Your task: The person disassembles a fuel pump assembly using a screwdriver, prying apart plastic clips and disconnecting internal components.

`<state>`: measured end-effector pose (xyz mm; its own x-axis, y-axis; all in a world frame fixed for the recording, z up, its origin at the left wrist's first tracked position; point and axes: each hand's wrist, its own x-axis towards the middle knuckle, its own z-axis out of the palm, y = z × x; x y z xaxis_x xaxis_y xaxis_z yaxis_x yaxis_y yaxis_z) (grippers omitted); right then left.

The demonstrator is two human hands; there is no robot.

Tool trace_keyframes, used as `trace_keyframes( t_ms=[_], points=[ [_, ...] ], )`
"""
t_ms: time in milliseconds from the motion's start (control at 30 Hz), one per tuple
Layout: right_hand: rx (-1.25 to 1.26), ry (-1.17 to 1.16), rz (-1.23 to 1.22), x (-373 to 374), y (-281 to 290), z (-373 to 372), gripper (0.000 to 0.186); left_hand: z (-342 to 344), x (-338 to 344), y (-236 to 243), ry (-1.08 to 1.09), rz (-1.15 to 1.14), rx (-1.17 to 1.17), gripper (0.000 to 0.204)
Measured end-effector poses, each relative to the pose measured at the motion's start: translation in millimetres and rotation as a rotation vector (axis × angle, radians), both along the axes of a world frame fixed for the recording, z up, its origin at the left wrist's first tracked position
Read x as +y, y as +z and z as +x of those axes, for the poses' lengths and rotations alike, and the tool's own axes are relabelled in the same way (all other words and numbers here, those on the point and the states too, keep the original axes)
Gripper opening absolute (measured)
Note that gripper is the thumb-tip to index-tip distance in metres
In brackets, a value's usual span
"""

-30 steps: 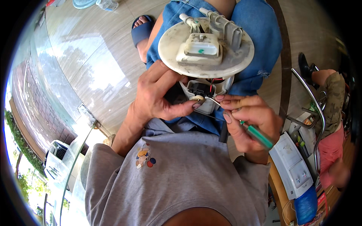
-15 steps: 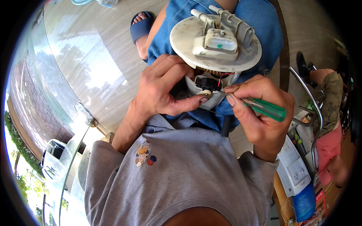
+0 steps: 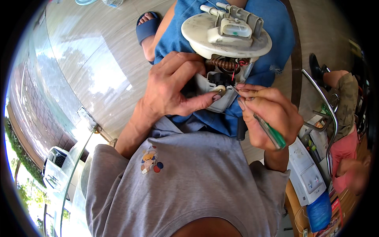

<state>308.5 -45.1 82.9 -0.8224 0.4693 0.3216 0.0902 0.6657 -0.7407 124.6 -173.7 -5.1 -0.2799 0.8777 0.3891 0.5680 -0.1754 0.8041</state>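
Bright glare on floor (image 3: 103, 70), fisheye-bent edges

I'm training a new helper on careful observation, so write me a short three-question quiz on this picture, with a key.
1. Which hand holds the green-handled tool?
2. True or false: a metal spring shows beneath the round white cover.
3. What is the left hand nearest to?
A. the shirt
B. the white housing
C. the sandal

Key:
1. The right hand.
2. True.
3. B.
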Motion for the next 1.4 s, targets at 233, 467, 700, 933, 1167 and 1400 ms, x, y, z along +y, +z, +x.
trace_keyframes(
  t_ms=[233, 467, 700, 933, 1167, 1400],
  points=[
    [-0.238, -0.004, -0.348, 15, 17, 2, 0.014, 1, -2, 0, -0.022, -0.022, -0.024, 0.041],
    [-0.404, -0.006, -0.537, 26, 23, -9, 0.017, -1, -4, -1, -0.039, -0.027, -0.014, 0.042],
    [-0.221, -0.030, -0.471, 14, 11, -17, 0.028, -7, -4, -1, -0.060, -0.055, -0.075, 0.046],
    [-0.090, -0.152, -0.297, 5, 5, -19, 0.082, -5, 1, -2, -0.067, -0.035, -0.046, 0.046],
    [-0.149, -0.064, -0.301, 11, 9, -20, 0.085, -2, -2, -2, -0.051, -0.033, -0.034, 0.045],
    [-0.105, -0.224, -0.503, 2, 22, -35, 0.072, -1, -2, -1, -0.047, -0.041, -0.016, 0.045]
  ],
)
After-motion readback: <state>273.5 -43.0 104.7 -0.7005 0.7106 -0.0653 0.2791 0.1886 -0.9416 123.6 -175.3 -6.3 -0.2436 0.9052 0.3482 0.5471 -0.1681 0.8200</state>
